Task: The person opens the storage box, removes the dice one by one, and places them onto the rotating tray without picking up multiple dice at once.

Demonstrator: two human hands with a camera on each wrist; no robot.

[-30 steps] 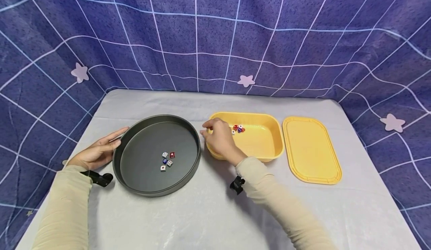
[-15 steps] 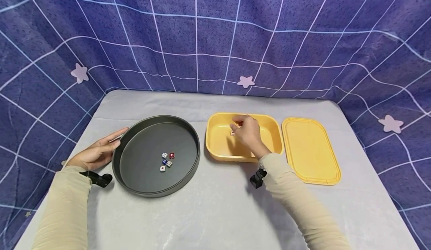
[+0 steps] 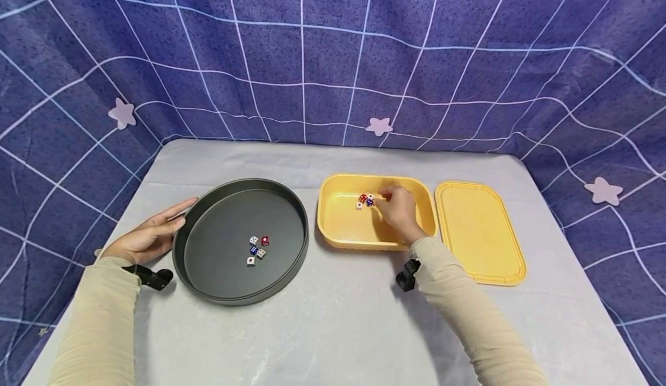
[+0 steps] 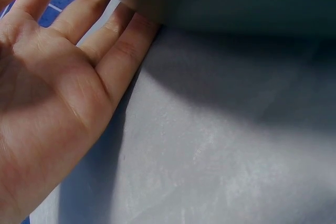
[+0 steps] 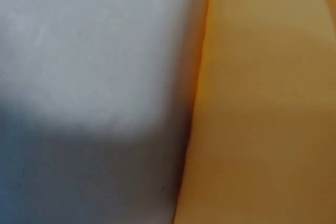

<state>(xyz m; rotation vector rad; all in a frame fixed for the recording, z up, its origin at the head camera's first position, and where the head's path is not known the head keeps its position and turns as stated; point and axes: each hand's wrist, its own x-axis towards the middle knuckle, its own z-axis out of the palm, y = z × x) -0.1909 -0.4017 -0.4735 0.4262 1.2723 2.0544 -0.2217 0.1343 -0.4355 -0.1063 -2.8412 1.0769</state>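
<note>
A round dark pan [image 3: 224,218] lies on the left of the table, with several red, white and blue dice [image 3: 255,251] in it. My left hand [image 3: 148,236] rests against the pan's left side, its fingers fairly straight along the outer wall; in the left wrist view, the fingertips are hidden by the pan's dark edge. My right hand [image 3: 399,210] is inside the yellow box [image 3: 338,224], its fingertips at the right edge of a small cluster of dice [image 3: 362,198]. Whether they pinch a die is too small to tell. The right wrist view shows no hand.
A yellow lid [image 3: 481,233] lies flat to the right of the box. Pale cloth [image 3: 333,328] covers the table. Behind and beside it hangs a purple-blue curtain [image 3: 333,56] with a line grid and stars.
My right hand has moved rightward from the box's left end, across the dice, to their right side. My left hand and the pan stay in place.
</note>
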